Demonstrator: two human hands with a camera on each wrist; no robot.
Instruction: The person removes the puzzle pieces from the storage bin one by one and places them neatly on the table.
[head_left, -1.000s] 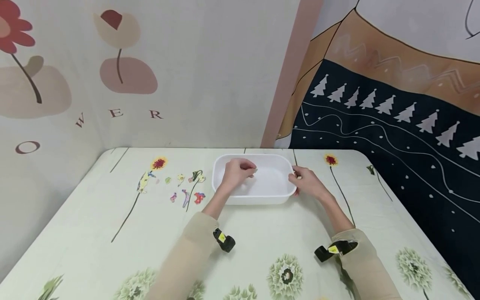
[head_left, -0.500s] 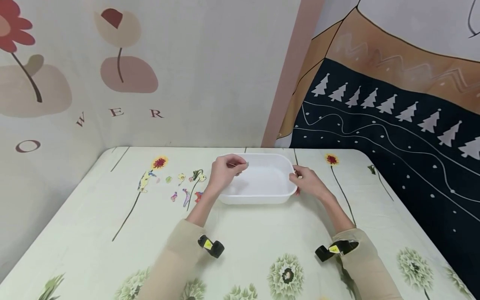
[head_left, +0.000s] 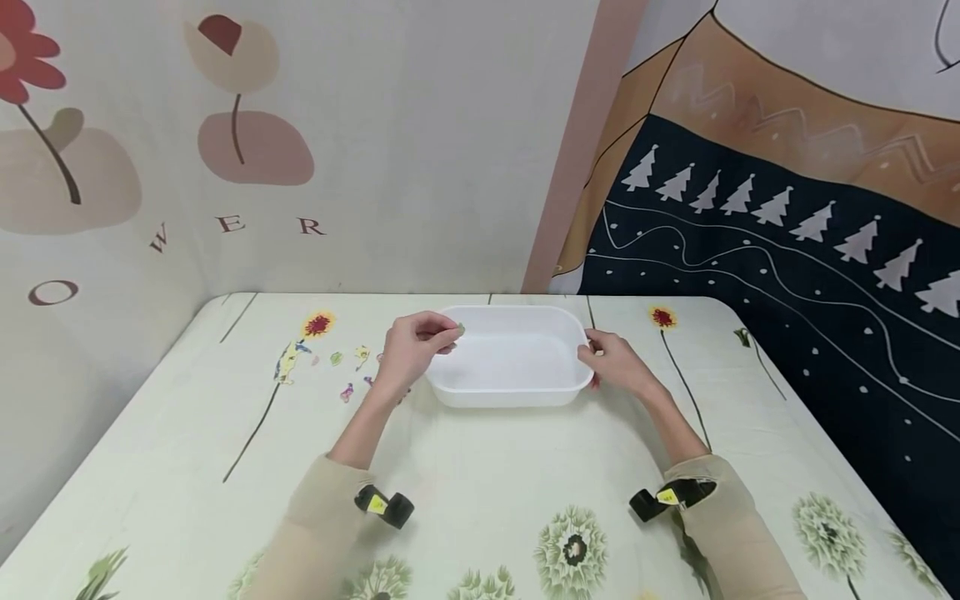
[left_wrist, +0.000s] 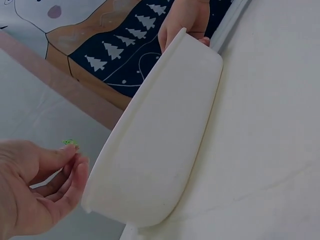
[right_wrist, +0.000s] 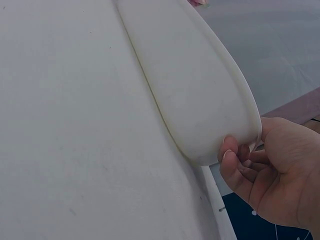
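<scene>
A white plastic basin (head_left: pixel 510 397) stands on the table, its inside bare where the head view shows it. My left hand (head_left: pixel 414 346) is over its left rim and pinches a small green piece (left_wrist: pixel 70 143) between thumb and fingertips; the piece's kind is too small to make out. At the basin's right end, my right hand (head_left: pixel 617 362) grips the rim, thumb on top and fingers curled beneath, as the right wrist view shows. Left of the basin lie several small colourful cutouts, among them a green one (head_left: pixel 336 358) and a yellow one (head_left: pixel 362 357). My left hand and forearm cover some others.
The table (head_left: pixel 480 467) wears a pale cloth printed with flowers and dandelions. A larger yellow and blue figure (head_left: pixel 288 363) lies at its left. Behind rises a grey wall (head_left: pixel 420 167), with a dark curtain printed with trees (head_left: pixel 690 242) to the right.
My left hand has moved left from over the basin's middle to its left rim, still pinching the small piece. My right hand stays on the basin's right rim.
</scene>
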